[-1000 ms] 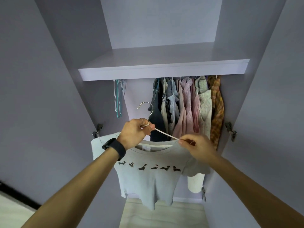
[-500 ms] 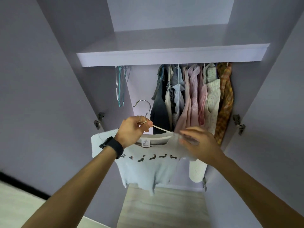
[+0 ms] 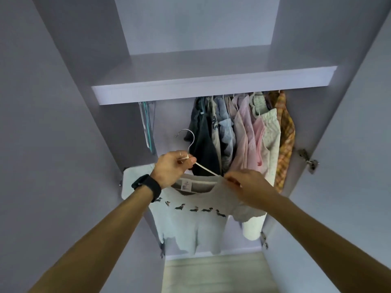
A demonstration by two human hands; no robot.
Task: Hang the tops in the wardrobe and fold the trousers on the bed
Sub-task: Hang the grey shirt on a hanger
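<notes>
Below the shelf [image 3: 211, 89], mid-frame, the left hand [image 3: 172, 168] grips the hanger [image 3: 207, 169] at its neck while the right hand [image 3: 249, 187], shifted slightly since a second ago, pinches the tee [image 3: 190, 225] shoulder onto it, so hanging looks imminent.

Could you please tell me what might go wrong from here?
The T-shirt sits off-centre on the hanger, its bare arm showing beside the right hand; it may slide off once released. The left hand holds the hook close to the hanging dark top, which it could snag.
</notes>
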